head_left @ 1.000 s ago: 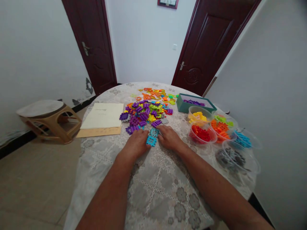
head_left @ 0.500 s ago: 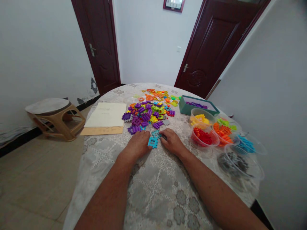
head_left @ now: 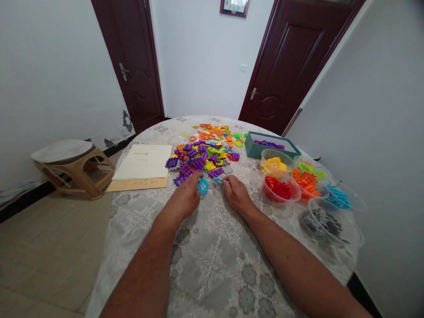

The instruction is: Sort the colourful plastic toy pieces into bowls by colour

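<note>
My left hand (head_left: 188, 194) is closed on a light-blue building piece (head_left: 203, 187), a flat square with a window-like lattice and notched edges. To its right, my right hand (head_left: 236, 191) pinches another light-blue building piece (head_left: 217, 180), turned so that I see it nearly edge-on. A gap separates the two pieces. Just beyond both hands lies a heap of mixed building pieces (head_left: 198, 162), mostly purple with yellow, lime and orange among them. A grey piece (head_left: 227, 169) lies at the heap's right edge.
On the right stand clear bowls of sorted pieces: yellow (head_left: 274, 165), red (head_left: 277, 187), orange and green (head_left: 305, 179), blue (head_left: 338, 196) and grey (head_left: 320, 223). Behind them is a green box (head_left: 254, 151) with purple pieces. Papers (head_left: 142, 162) lie left; a stool (head_left: 73, 165) stands beyond the table.
The two light-blue pieces, close together before, are now apart, one in each hand. My left hand has shifted slightly left and its piece is tilted up more. The view has turned slightly.
</note>
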The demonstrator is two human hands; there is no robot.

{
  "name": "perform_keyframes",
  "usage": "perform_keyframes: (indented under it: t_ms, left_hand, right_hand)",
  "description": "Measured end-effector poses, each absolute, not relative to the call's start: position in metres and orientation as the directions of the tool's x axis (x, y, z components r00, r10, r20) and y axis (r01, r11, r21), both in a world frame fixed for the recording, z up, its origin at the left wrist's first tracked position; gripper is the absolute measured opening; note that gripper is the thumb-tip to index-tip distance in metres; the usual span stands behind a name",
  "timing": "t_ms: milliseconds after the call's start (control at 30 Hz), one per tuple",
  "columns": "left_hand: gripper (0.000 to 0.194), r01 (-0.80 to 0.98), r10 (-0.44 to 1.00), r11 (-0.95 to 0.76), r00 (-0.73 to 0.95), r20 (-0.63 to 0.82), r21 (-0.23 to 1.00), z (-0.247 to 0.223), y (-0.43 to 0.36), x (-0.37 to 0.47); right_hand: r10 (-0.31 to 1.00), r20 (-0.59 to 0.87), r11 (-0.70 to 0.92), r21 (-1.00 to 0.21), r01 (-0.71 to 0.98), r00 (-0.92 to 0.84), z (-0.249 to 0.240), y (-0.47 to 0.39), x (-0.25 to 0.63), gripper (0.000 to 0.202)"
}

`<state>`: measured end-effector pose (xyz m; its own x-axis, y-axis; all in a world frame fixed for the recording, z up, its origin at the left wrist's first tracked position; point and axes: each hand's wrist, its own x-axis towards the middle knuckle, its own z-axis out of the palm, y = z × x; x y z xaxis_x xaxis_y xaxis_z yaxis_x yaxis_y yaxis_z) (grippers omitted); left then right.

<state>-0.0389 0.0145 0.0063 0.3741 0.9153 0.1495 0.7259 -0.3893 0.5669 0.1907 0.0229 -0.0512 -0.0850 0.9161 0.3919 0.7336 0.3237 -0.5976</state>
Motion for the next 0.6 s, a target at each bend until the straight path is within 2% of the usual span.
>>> perform_keyframes:
  t_ms: [100,233,367,500,600]
  left_hand:
    - [0.052,0.690,0.919,-0.379,0.359,0.162,0.617,0.007,0.014,-0.038]
    - [0.041,0.594,0.901,-0.388,0.405,0.155,0.705,0.003,0.017,-0.038]
    - [0.041,0.515,0.894,-0.386,0.412,0.174,0.766,-0.004,0.020,-0.035]
    - [0.041,0.489,0.897,-0.398,0.383,0.219,0.776,-0.007,0.020,-0.031]
    - [0.043,0.484,0.908,-0.368,0.372,0.194,0.794,-0.004,0.020,-0.031]
  right_hand:
    - [0.962,0.250,0.144,-0.811,0.567,0.113,-0.052,0.027,0.195,0.030]
    - [0.988,0.017,-0.021,-0.968,0.249,0.151,-0.053,0.032,0.199,0.033]
    - [0.994,-0.066,-0.069,-0.997,0.043,0.084,-0.050,0.029,0.191,0.035]
    - [0.995,-0.065,-0.065,-0.998,0.003,-0.074,-0.046,0.020,0.177,0.037]
    - [0.984,-0.065,-0.074,-0.996,-0.045,-0.167,-0.046,0.016,0.171,0.038]
